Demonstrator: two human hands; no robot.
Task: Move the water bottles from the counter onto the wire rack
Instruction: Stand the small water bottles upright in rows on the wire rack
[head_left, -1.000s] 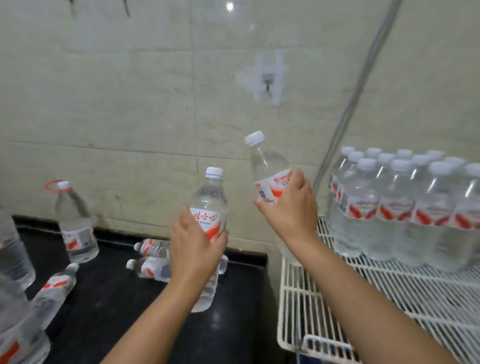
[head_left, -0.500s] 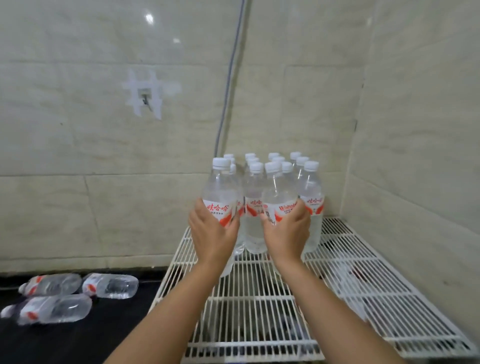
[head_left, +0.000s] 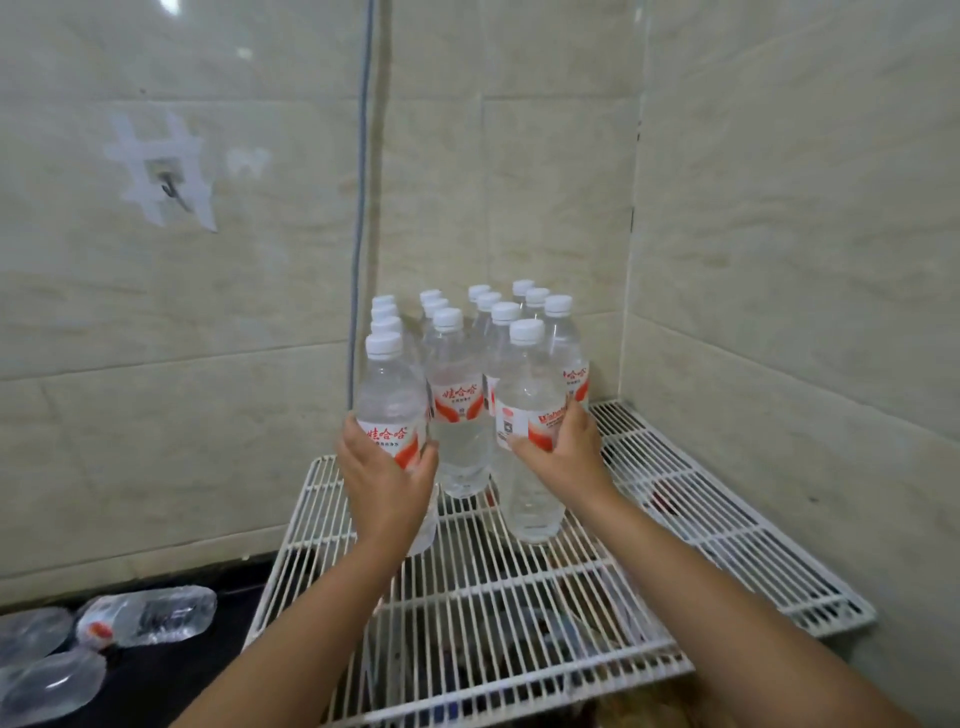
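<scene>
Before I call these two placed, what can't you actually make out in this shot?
Head view only:
- Base of the left-hand bottle: hidden by the left hand, so whether it rests on the wire rack is unclear.
- Bottles on the counter: cut off by the left edge, blurred; count unknown.
- Back-row bottles: only caps show behind the front ones.
- Things under the rack: blurred.

Beige tile walls (head_left: 779, 260); grey cable (head_left: 362, 182) runs down corner; metal hook (head_left: 174, 189) w/ white tape (head_left: 156, 171) on left wall.

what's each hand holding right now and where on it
Left hand grips a clear plastic water bottle round its red-and-white label; right hand grips another clear bottle likewise.
</scene>
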